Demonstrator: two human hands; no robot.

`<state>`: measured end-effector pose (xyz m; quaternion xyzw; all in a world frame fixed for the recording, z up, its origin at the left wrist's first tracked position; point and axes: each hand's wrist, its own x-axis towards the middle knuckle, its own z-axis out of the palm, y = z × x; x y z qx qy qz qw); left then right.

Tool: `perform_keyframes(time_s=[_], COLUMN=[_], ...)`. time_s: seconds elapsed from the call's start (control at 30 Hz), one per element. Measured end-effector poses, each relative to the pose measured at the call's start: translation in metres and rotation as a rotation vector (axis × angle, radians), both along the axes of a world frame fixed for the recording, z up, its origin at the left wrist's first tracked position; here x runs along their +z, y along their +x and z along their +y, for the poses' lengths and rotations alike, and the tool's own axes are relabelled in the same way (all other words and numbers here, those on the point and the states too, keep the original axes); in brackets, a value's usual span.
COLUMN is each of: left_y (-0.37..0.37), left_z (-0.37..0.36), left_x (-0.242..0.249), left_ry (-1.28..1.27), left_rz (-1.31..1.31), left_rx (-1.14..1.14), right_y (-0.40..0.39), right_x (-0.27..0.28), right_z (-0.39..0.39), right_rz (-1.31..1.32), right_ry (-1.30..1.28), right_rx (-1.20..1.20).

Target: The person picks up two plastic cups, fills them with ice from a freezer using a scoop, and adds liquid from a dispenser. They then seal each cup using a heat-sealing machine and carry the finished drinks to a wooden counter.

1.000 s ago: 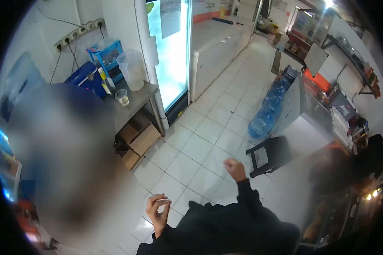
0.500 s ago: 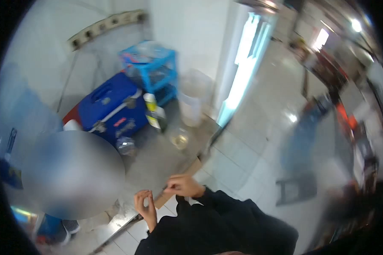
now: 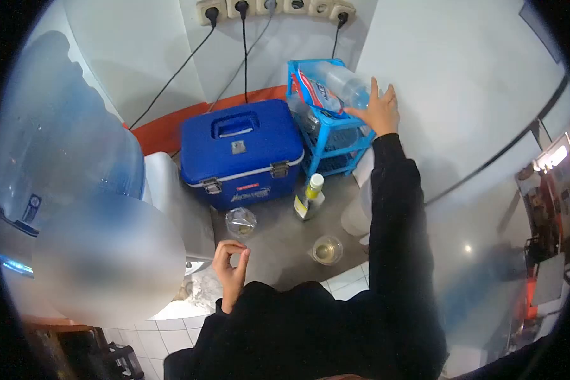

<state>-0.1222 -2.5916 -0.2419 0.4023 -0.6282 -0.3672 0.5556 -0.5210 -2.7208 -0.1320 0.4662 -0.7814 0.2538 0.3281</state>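
My right hand reaches out with fingers spread at the right side of a blue plastic rack. Its thumb is by a clear plastic container lying on the rack's top tier, beside a blue-and-red packet. Low in the view, my left hand is curled, thumb and forefinger tips brought together; I cannot tell whether something small is pinched there. Just beyond it stands a clear plastic cup. Another clear cup, with pale liquid in it, stands to its right.
A blue cooler box stands on the grey counter, left of the rack. A bottle with a yellow label is in front of the rack. At left is a large water jug. Plugged cords hang from a socket strip.
The view has swung right-to-left toward the counter and steadied. My right hand has left its place near the left hand and stretched to the rack, its fingers opening. My left hand stays curled.
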Motion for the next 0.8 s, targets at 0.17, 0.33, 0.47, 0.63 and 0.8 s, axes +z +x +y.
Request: perform_keyframes(time_s=[0.17,0.33,0.47,0.63,0.8], left_y=[-0.015,-0.060,-0.093,-0.120,-0.151], left_z=[-0.025,-0.038,-0.034,0.000,0.068], left_x=[0.007,0.062,0.092,0.071,0.030], left_ry=[-0.200,-0.531,-0.577,0.338,0.179], left_rz=[-0.131,-0.366,-0.437,-0.659,-0.861], left_rx=[0.095,-0.170,-0.648,-1.596,-1.928], right_y=[-0.047,0.042,0.118,0.156,0.189], right_x=[0.007,0.059,0.010,-0.033,-0.047], right_z=[-0.017,0.119,0.203,0.304,0.410], right_rz=[-0.180,-0.382,-0.738,-1.144,-1.318], right_ry=[0.318,0.164,0.342,0.357,0.208], right_rx=[0.185,0.828,1.160,0.856,0.424])
